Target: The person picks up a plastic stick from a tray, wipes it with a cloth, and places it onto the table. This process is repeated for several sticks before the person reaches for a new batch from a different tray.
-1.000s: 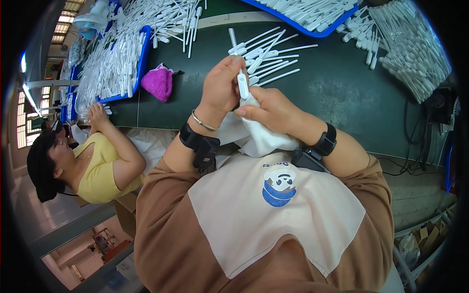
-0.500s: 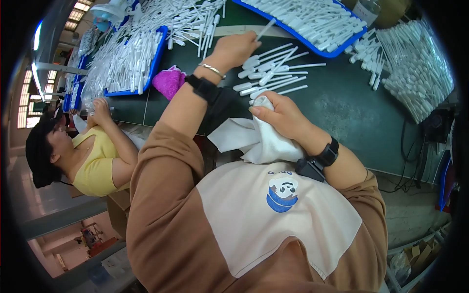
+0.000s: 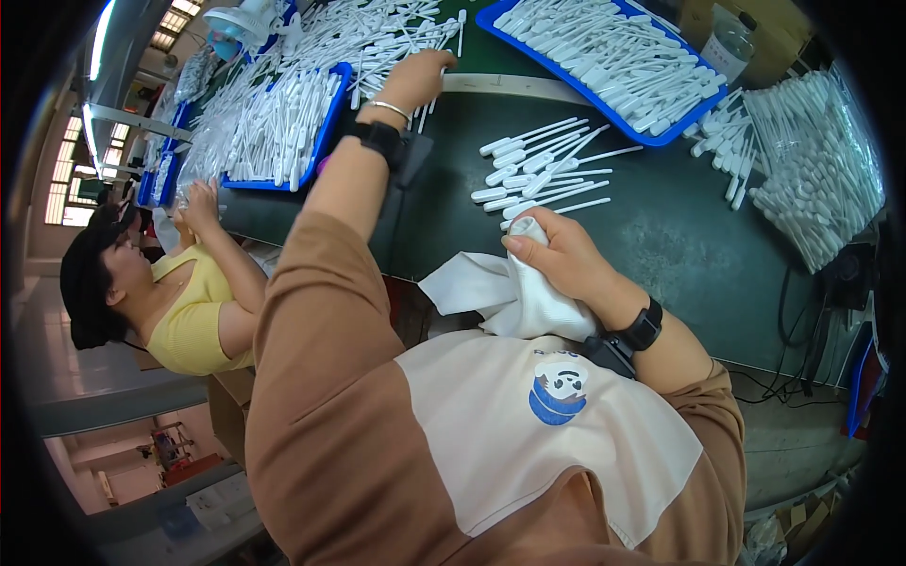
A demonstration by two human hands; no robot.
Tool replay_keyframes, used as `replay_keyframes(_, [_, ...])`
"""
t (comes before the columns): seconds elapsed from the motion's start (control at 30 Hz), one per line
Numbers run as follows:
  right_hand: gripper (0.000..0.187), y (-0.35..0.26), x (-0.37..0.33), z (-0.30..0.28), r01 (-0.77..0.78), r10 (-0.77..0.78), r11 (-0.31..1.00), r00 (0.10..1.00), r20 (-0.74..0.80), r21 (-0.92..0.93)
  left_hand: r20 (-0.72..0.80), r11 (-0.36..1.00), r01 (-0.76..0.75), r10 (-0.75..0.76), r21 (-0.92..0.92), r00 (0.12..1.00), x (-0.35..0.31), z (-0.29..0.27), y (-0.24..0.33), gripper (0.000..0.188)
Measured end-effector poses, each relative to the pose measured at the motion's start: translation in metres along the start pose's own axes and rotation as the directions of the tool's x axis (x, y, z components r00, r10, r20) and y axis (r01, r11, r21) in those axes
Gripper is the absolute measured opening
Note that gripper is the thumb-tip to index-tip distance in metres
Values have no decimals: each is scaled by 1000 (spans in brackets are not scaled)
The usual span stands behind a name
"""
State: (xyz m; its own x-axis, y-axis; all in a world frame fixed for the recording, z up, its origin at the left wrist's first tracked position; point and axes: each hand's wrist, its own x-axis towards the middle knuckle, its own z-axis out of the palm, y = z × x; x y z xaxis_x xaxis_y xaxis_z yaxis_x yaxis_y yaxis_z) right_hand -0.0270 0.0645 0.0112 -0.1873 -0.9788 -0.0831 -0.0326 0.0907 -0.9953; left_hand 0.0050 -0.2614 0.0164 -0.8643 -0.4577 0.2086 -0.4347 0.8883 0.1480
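Observation:
My right hand (image 3: 557, 247) is closed around a bunched white cloth (image 3: 543, 302), with one corner hanging to the left. Just beyond it, a loose group of white plastic droppers (image 3: 543, 170) lies on the dark green table. My left hand (image 3: 415, 83) is stretched to the edge of a large heap of similar droppers (image 3: 377, 38) at the far left. Its fingers are bent together among the heap's droppers; what they pinch, if anything, is hidden.
A blue tray of droppers (image 3: 651, 132) stands at the far right, and another blue tray (image 3: 307, 170) at the left. A clear bag of droppers (image 3: 821, 160) sits by a bottle (image 3: 729, 45). A person in yellow (image 3: 193, 311) works at the left. Cables (image 3: 788, 354) hang at the right.
My left hand has moved left from the dropper group to the heap, and the dropper it held no longer shows in its fingers. My right hand keeps its grip on the cloth.

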Motion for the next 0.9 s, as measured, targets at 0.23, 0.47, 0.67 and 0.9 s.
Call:
replay_keyframes(0.23, [22, 4, 1, -2, -7, 8, 999, 1000, -18, 48, 345, 884, -394, 298, 252, 890, 13, -10, -33, 26])
replay_keyframes(0.47, [22, 4, 0, -1, -8, 9, 1000, 1000, -29, 21, 410, 732, -566, 415, 379, 812, -2, -23, -32, 27])
replay_keyframes(0.67, [32, 8, 0, -1, 41, -41, 999, 999, -33, 0, 437, 730, -536, 354, 423, 827, -25, -27, -30, 26])
replay_keyframes(0.9, [23, 9, -1, 0, 54, -54, 999, 997, -53, -4, 306, 635, -688, 617, 351, 725, -61, -40, -17, 22])
